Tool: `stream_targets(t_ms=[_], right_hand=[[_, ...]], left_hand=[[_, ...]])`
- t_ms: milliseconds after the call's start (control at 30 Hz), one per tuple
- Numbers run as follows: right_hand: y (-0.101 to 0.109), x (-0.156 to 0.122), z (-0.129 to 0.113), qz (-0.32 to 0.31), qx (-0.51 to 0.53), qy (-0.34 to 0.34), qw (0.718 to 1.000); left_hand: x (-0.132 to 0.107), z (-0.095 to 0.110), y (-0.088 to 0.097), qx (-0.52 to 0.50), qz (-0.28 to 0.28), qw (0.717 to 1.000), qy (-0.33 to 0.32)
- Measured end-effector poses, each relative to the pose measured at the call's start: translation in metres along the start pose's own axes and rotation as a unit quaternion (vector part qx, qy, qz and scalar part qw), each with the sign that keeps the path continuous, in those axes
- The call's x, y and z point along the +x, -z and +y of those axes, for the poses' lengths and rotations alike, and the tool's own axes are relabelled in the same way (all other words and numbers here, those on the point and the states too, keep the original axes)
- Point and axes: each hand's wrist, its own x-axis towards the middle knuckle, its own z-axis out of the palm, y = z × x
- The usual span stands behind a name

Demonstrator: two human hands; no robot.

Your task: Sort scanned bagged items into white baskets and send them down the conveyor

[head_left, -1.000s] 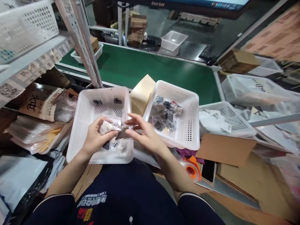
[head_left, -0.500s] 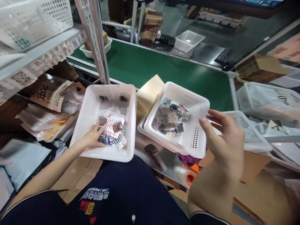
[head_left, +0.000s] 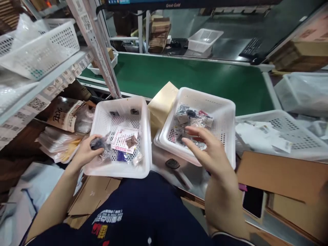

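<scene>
My left hand (head_left: 83, 153) is closed around small dark items in clear plastic bags (head_left: 98, 144), at the left side of the left white basket (head_left: 145, 136). Inside that basket lie a printed card (head_left: 119, 142), a brown bagged piece (head_left: 131, 141), a blue piece (head_left: 122, 156) and a whitish packet (head_left: 137, 159). Over the right white basket (head_left: 228, 118) hovers my right hand (head_left: 211, 148), its thumb and fingers apart and holding nothing. Beneath it, several small clear bags (head_left: 182, 119) are heaped; the hand hides some of them.
Behind the baskets runs a green conveyor belt (head_left: 153, 68). A tan paper piece (head_left: 162, 104) stands between the baskets, and a black-and-grey handheld device (head_left: 173, 164) lies in front. A shelf post (head_left: 99, 51) rises at left. Another basket (head_left: 307, 131) holds papers at right.
My left hand has closed on bagged items and drawn them up toward the basket's left rim. My right hand has moved left from outside the right basket to over its contents. The view has shifted.
</scene>
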Motion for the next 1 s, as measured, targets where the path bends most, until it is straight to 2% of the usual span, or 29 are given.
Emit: stream_targets(t_ms=[67, 100, 167, 233, 300, 367, 433, 500, 567, 633, 700, 733, 800, 867, 933, 1000], right_hand=[[-0.020, -0.002, -0.016, -0.047, 0.072, 0.005, 0.996], [-0.033, -0.002, -0.026, -0.088, 0.120, 0.000, 0.989], [-0.062, -0.003, -0.044, -0.188, 0.222, -0.032, 0.956], [-0.087, -0.001, -0.058, -0.258, 0.298, -0.067, 0.917], [-0.105, 0.005, -0.065, -0.268, 0.333, -0.101, 0.898], [-0.114, 0.013, -0.063, -0.273, 0.357, -0.130, 0.884], [-0.116, 0.018, -0.056, -0.294, 0.395, -0.157, 0.856], [-0.113, 0.019, -0.049, -0.278, 0.430, -0.166, 0.842], [-0.100, 0.017, -0.041, -0.201, 0.422, -0.146, 0.872], [-0.076, 0.014, -0.030, -0.095, 0.360, -0.104, 0.922], [-0.045, 0.013, -0.015, 0.019, 0.236, -0.076, 0.969], [-0.030, 0.013, -0.006, 0.065, 0.150, -0.081, 0.983], [-0.008, 0.012, 0.007, 0.108, -0.024, -0.120, 0.987], [-0.007, 0.009, 0.010, 0.055, -0.092, -0.152, 0.983], [-0.027, 0.002, 0.001, -0.062, -0.001, -0.136, 0.989], [-0.057, -0.008, -0.018, -0.166, 0.132, -0.090, 0.973]], left_hand=[[-0.008, 0.018, 0.003, -0.151, 0.067, 0.986, 0.002], [-0.011, 0.028, -0.002, -0.210, 0.085, 0.974, 0.008], [-0.014, 0.047, -0.021, -0.300, 0.096, 0.949, 0.017], [-0.016, 0.065, -0.046, -0.345, 0.074, 0.936, 0.014], [-0.017, 0.080, -0.067, -0.378, 0.031, 0.925, 0.016], [-0.017, 0.089, -0.080, -0.422, -0.008, 0.906, 0.029], [-0.016, 0.093, -0.086, -0.457, -0.029, 0.888, 0.044], [-0.014, 0.091, -0.088, -0.456, -0.036, 0.888, 0.051], [-0.013, 0.087, -0.089, -0.425, -0.029, 0.904, 0.048], [-0.013, 0.084, -0.089, -0.397, -0.014, 0.917, 0.046], [-0.014, 0.082, -0.090, -0.393, 0.005, 0.918, 0.049], [-0.014, 0.083, -0.091, -0.396, 0.014, 0.917, 0.051], [-0.014, 0.087, -0.094, -0.403, 0.031, 0.913, 0.048], [-0.015, 0.095, -0.101, -0.403, 0.039, 0.914, 0.032], [-0.017, 0.106, -0.110, -0.395, 0.035, 0.918, 0.009], [-0.021, 0.117, -0.119, -0.371, 0.017, 0.928, -0.018]])
